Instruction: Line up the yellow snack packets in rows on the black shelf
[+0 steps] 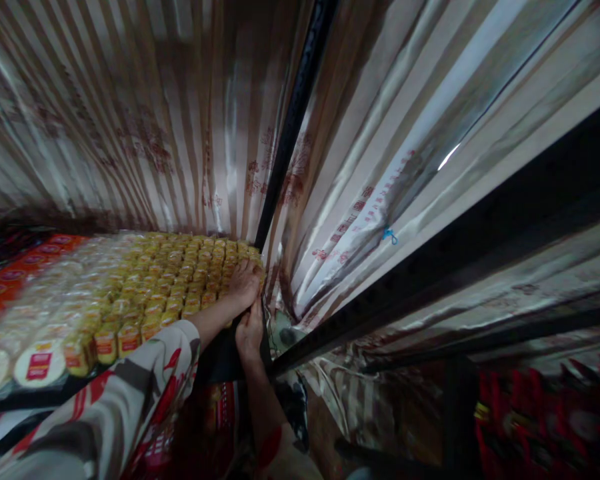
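The left hand (pixel 244 283) lies palm down on the far right corner of a shelf (pixel 55 393), its fingers spread loosely over the last rows of small yellow-labelled jars (pixel 180 280), touching their tops rather than closing round any one of them. The right hand (pixel 250 331) sits just below it, at the shelf's right edge, with the fingers pointing up and pressed against the dark edge beside the left wrist; whether it grips that edge or only rests on it cannot be told, as the fingertips are hidden. The two hands are touching or very nearly so.

The yellow-labelled jars stand packed in tight rows across the middle and right of the shelf, right up to a black upright post (pixel 293 127) at the corner. To their left lie round flat packs with red-and-white labels (pixel 40 363), and beyond those red-topped packs (pixel 15 273) at the far left (this side is blurred). The left arm wears a patterned sleeve (pixel 105 413) in white, grey and red. Striped plastic sheeting (pixel 145 113) printed with red marks hangs behind the shelf and runs on to the right of the post. Red packets (pixel 540 413) show low on the right, in shadow.
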{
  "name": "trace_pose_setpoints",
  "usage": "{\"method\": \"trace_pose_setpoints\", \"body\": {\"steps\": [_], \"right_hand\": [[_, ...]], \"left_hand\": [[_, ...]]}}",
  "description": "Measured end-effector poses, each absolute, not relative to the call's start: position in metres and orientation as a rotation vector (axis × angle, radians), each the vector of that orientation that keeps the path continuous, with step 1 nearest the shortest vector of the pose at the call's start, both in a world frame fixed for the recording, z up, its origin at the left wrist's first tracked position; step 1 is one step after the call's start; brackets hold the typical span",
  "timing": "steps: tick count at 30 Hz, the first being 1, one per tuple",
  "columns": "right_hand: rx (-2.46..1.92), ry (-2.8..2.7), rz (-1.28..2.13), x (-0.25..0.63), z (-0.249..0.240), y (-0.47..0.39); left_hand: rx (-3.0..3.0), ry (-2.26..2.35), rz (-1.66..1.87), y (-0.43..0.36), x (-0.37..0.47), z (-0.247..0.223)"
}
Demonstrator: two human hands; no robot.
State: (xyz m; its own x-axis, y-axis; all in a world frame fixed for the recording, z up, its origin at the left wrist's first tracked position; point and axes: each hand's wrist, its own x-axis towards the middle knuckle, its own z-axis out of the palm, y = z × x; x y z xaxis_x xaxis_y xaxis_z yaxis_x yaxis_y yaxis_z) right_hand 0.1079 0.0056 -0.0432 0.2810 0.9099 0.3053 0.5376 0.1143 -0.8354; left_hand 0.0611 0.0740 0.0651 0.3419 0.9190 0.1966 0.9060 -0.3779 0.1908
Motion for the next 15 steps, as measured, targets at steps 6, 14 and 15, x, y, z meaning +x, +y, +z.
{"method": "trace_pose_setpoints", "body": {"steps": [6, 14, 15], "right_hand": [[-1.577, -1.389, 0.418, 0.1078, -0.0443, 0.0054], [-1.652, -1.388, 0.36, 0.1079, -0.0472, 0.0073], [-1.659, -1.39, 0.345, 0.1077, -0.0476, 0.0072]], "left_hand": [[2.491, 1.778, 0.377, 0.0738, 0.0574, 0.0707], [2.491, 1.747, 0.516, 0.0726, 0.0571, 0.0684], [2.496, 1.745, 0.53, 0.072, 0.0571, 0.0689]]}}
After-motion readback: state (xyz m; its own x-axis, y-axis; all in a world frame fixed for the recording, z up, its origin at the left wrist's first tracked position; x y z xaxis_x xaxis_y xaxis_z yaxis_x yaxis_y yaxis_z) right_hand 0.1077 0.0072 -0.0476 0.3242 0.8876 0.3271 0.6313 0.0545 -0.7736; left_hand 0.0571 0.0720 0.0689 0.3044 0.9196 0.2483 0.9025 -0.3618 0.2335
